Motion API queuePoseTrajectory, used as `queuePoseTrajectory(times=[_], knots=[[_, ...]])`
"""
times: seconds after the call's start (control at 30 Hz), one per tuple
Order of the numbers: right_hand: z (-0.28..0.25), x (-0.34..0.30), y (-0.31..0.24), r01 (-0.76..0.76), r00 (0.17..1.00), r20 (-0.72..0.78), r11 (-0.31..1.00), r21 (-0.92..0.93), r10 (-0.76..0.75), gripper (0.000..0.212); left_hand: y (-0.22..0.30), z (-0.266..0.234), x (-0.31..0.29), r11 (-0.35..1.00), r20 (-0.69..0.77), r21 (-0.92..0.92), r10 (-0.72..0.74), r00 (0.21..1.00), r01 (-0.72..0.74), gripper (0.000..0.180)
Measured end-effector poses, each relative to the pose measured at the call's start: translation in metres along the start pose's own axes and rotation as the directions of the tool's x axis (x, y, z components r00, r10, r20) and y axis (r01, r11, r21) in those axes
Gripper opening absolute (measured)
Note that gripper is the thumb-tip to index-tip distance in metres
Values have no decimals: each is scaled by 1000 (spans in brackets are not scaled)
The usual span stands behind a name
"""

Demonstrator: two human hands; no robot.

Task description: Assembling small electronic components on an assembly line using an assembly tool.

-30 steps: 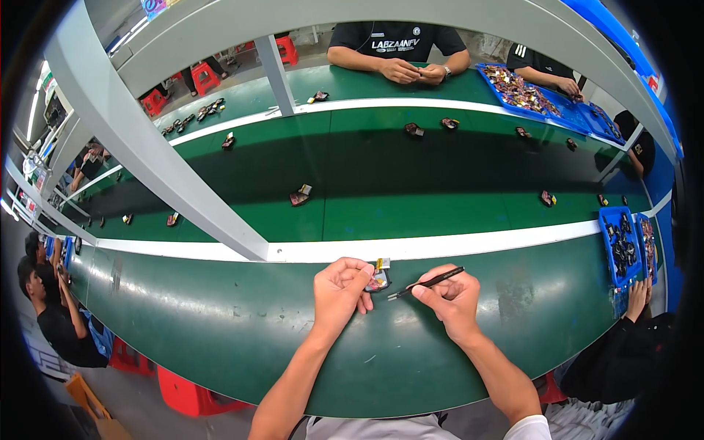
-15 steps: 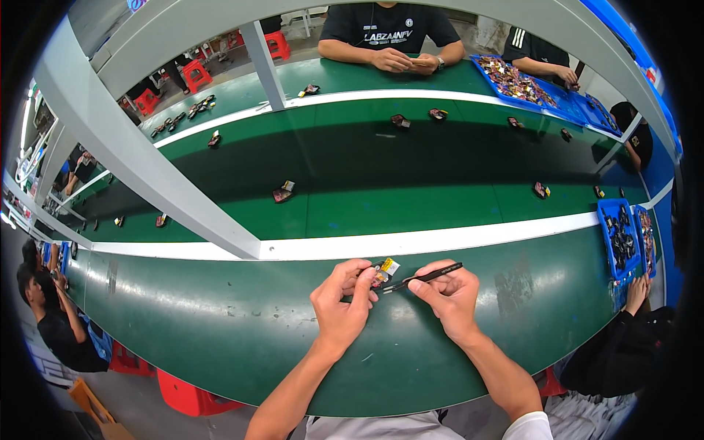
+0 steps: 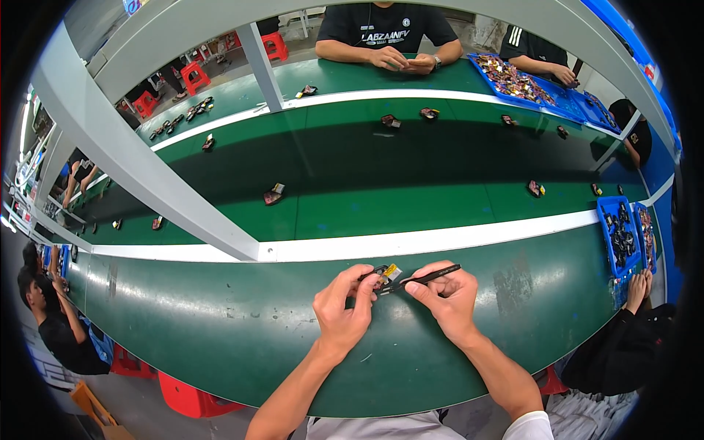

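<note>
My left hand [image 3: 342, 306] is closed, its thumb and fingertips pinching a small electronic assembly [image 3: 392, 273] with a yellow-and-white label and dark parts. The fingers hide much of it. In my right hand [image 3: 452, 302] is a pair of black tweezers [image 3: 438, 274], held like a pen. Its tips point left and lie close beside the assembly; whether they touch it I cannot tell. Both hands are above the green worktop [image 3: 279, 345], near its middle.
Beyond a white rail [image 3: 337, 249], a green conveyor belt [image 3: 396, 209] carries several similar small assemblies [image 3: 273, 193]. A grey post [image 3: 158, 161] slants across the left. Blue trays [image 3: 613, 238] of parts stand at right, beside a co-worker's hands [image 3: 639, 290]. Other people sit around the line.
The assemblies on the belt have shifted slightly left. In my left hand, the assembly has turned a little and its label is tilted differently. My hands have barely moved.
</note>
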State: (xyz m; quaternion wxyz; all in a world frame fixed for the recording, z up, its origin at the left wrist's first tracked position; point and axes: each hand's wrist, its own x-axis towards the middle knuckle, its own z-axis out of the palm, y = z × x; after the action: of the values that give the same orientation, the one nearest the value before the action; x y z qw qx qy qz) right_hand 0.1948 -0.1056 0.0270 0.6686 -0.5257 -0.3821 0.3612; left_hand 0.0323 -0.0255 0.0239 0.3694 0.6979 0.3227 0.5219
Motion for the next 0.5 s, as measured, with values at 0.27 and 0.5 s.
queuePoseTrajectory(times=[0.27,0.5], knots=[[0,0,-1,9,1000,10,1000,-19,-8,18,-1,-1,1,996,1,53,72,997,-72,10],[-1,0,3,10,1000,5,1000,-8,-10,17,0,-1,2,989,8,84,122,992,-122,10]])
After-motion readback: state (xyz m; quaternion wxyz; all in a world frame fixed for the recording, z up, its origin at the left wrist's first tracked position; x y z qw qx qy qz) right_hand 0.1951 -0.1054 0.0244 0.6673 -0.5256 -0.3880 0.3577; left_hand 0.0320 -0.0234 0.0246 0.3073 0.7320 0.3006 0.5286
